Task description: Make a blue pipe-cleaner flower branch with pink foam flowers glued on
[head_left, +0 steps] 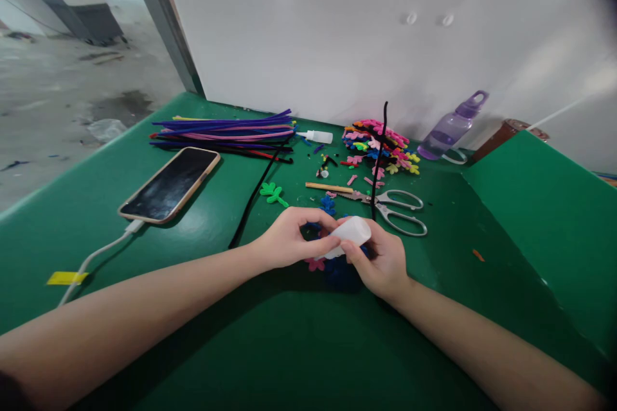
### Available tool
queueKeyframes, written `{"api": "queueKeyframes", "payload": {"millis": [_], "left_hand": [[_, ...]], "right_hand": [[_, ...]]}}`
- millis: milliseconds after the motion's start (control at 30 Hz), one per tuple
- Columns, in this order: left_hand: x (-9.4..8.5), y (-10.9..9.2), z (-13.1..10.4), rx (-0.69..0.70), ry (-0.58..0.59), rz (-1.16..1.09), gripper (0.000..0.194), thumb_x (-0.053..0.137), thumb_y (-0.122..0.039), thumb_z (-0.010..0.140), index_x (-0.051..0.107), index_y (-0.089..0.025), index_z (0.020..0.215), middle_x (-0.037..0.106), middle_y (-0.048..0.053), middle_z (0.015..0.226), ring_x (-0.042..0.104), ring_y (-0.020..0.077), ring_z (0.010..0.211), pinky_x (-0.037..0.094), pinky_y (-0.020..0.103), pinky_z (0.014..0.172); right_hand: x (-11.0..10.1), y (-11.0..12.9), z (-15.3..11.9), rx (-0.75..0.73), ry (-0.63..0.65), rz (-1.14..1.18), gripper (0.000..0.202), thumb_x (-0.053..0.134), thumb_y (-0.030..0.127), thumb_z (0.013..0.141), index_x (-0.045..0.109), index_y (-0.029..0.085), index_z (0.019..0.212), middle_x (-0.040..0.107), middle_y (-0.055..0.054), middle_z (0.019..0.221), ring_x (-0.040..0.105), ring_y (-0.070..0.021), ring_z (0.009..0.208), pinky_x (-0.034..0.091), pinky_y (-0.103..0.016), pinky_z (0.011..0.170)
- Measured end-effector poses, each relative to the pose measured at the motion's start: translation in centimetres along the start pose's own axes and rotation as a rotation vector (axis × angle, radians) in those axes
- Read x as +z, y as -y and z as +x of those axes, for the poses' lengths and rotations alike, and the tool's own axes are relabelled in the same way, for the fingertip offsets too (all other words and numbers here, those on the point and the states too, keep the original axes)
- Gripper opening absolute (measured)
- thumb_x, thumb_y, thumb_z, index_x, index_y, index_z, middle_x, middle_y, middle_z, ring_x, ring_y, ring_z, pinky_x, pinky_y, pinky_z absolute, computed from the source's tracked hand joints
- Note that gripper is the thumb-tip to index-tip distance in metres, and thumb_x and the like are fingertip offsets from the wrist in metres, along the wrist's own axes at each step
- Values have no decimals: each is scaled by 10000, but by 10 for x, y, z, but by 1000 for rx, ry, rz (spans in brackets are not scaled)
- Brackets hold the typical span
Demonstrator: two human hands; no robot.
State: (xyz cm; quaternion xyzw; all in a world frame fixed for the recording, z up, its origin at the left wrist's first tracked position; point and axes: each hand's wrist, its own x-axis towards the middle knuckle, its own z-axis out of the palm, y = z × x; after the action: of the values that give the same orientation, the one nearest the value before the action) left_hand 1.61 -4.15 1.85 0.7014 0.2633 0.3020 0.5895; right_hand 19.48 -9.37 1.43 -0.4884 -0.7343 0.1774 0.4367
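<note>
A small white squeeze bottle (355,230) is tilted between my two hands, its base toward the upper right. My right hand (386,262) is closed around it. My left hand (292,239) pinches its lower end with thumb and fingers; the tip is hidden. Beneath the hands lie blue and pink fuzzy pipe-cleaner shapes (315,264), partly covered. A blue pipe-cleaner flower (328,205) is just beyond my fingers, and a green pipe-cleaner leaf sprig (272,193) lies beyond my left hand. Scissors (401,210) rest past my right hand beside a thin wooden stick (328,187).
A bundle of pipe cleaners (226,131), another white bottle (319,137) and a pile of colourful flowers (378,144) lie at the back. A phone (171,185) with a cable is at left. A purple water bottle (450,128) and green panel (544,225) stand right.
</note>
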Motion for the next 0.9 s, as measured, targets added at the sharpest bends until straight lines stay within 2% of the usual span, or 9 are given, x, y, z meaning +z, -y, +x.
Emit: {"api": "queueKeyframes", "payload": {"millis": [167, 333, 500, 667, 833, 900], "left_hand": [[1, -3, -2, 49, 20, 50, 240, 587, -331, 789, 614, -108, 873, 600, 37, 783, 576, 73, 463, 488, 185, 430], [0, -6, -1, 145, -1, 179, 207, 579, -312, 796, 634, -116, 835, 621, 38, 761, 583, 80, 516, 498, 204, 528], [-1, -6, -1, 216, -12, 250, 202, 586, -310, 796, 646, -119, 824, 627, 38, 713, 590, 105, 604, 494, 229, 628], [-1, -5, -1, 220, -10, 218, 226, 584, -323, 802, 649, -124, 887, 647, 47, 764, 566, 85, 541, 489, 226, 590], [-1, -6, 1, 307, -67, 289, 203, 584, -298, 805, 651, -146, 922, 676, 57, 821, 598, 138, 734, 478, 263, 703], [-1, -5, 2, 326, -86, 328, 196, 581, -290, 807, 649, -144, 919, 678, 55, 807, 593, 142, 743, 466, 275, 724]], "right_hand": [[-1, 1, 0, -13, 2, -7, 220, 568, 331, 798, 604, 176, 950, 628, 26, 560, 565, -101, 454, 451, -214, 461], [-2, 1, 1, -23, 9, -8, 224, 573, 336, 792, 609, 185, 953, 645, 23, 582, 578, -101, 455, 454, -209, 455], [-3, 0, -1, -11, 28, 54, 240, 573, 336, 794, 600, 191, 984, 685, -2, 678, 618, -113, 520, 477, -208, 470], [-3, -3, -3, -11, 22, 74, 266, 569, 351, 796, 586, 198, 1013, 703, -25, 781, 649, -134, 606, 516, -231, 534], [-3, -4, -2, -77, -13, 51, 307, 576, 344, 802, 557, 206, 1075, 695, -45, 933, 661, -157, 764, 530, -256, 666], [-2, -3, 0, -89, -13, 40, 300, 570, 344, 810, 556, 208, 1076, 689, -46, 965, 659, -160, 797, 528, -254, 683]]}}
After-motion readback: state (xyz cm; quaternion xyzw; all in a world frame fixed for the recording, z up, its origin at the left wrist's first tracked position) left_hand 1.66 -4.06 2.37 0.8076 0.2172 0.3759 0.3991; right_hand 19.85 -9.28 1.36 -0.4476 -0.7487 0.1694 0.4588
